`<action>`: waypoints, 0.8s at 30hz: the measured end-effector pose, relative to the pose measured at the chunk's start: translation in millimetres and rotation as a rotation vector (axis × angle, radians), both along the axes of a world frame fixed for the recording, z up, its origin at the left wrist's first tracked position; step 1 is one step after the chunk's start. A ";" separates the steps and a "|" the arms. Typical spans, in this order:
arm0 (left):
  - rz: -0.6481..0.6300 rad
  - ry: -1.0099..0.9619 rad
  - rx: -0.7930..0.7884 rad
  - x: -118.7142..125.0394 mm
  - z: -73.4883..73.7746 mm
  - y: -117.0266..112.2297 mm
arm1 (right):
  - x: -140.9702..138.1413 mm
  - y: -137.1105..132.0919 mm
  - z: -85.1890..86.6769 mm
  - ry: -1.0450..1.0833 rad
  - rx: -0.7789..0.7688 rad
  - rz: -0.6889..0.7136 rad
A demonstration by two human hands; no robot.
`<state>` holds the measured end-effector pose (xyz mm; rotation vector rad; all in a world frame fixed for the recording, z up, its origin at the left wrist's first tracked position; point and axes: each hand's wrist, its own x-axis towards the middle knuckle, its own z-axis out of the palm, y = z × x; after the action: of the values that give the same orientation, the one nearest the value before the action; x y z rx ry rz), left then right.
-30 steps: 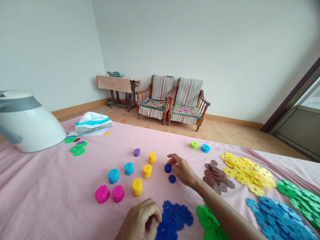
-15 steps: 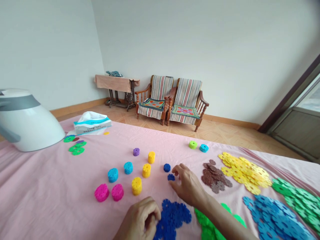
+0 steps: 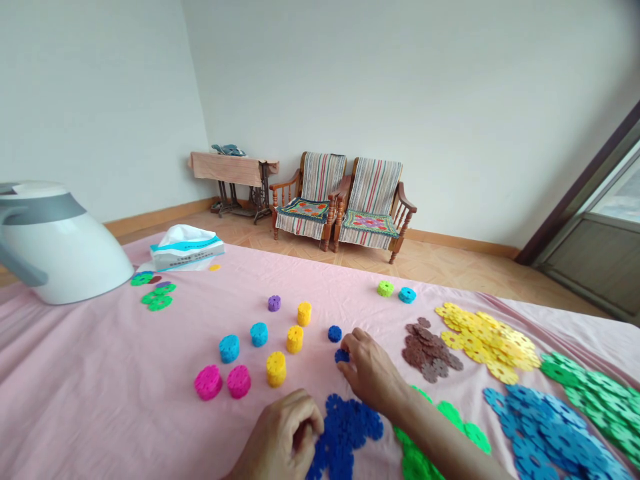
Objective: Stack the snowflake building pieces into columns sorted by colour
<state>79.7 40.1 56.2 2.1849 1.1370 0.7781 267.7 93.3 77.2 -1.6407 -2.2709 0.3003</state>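
My right hand (image 3: 373, 370) reaches over a short stack of dark blue snowflake discs (image 3: 341, 356), its thumb and fingers closed around the sides. Just beyond it stands another small dark blue stack (image 3: 335, 333). My left hand (image 3: 287, 430) is curled at the left edge of a loose pile of dark blue snowflake discs (image 3: 350, 427); whatever its fingers may hold is hidden. To the left are yellow stacks (image 3: 276, 369), light blue stacks (image 3: 229, 348), magenta stacks (image 3: 208, 382) and a purple stack (image 3: 274, 303).
Loose piles of brown (image 3: 431, 350), yellow (image 3: 487, 340), light blue (image 3: 550, 433) and green discs (image 3: 595, 393) cover the right side. Lime (image 3: 385, 288) and blue stacks (image 3: 407, 295) stand farther back. A white kettle (image 3: 80, 253) and tissue pack (image 3: 187, 250) are at left.
My right hand's fingers have closed in on the nearer dark blue stack, where they were more spread before. My left hand stays almost in place by the pile.
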 end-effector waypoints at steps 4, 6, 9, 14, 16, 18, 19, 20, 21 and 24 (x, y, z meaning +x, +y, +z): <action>-0.001 -0.004 -0.010 0.1 0.7 -0.2 | -5.3 -5.9 2.4 -0.140 0.037 0.066; 0.004 -0.012 -0.023 0.0 0.8 -0.4 | -7.9 -7.0 2.3 -0.194 0.053 0.083; 0.043 -0.060 -0.045 0.0 0.2 -0.6 | -9.2 -6.5 0.8 -0.144 0.059 0.107; 0.171 -0.269 -0.196 -0.2 -5.0 2.0 | -3.9 -2.4 -0.4 0.298 -0.059 0.075; 0.183 -0.353 -0.273 -0.2 -7.2 3.7 | -1.8 -2.6 0.2 0.537 -0.172 0.034; 0.179 -0.414 -0.341 0.1 -7.9 4.9 | -1.7 -6.1 1.4 0.715 -0.268 0.014; 0.174 -0.434 -0.374 0.5 -7.5 5.3 | -2.8 -9.4 2.2 0.771 -0.303 0.009; 0.167 -0.447 -0.405 1.1 -6.6 5.6 | -4.5 -13.6 2.9 0.806 -0.332 0.010; 0.160 -0.455 -0.434 1.7 -5.4 5.8 | -6.9 -18.3 3.5 0.829 -0.361 0.016; 0.139 -0.467 -0.497 3.5 -0.7 6.1 | -15.7 -33.2 4.2 0.849 -0.393 0.049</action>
<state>83.2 46.2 55.6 1.4342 1.0978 0.8914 252.0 60.1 81.5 -1.2426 -1.6450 1.2473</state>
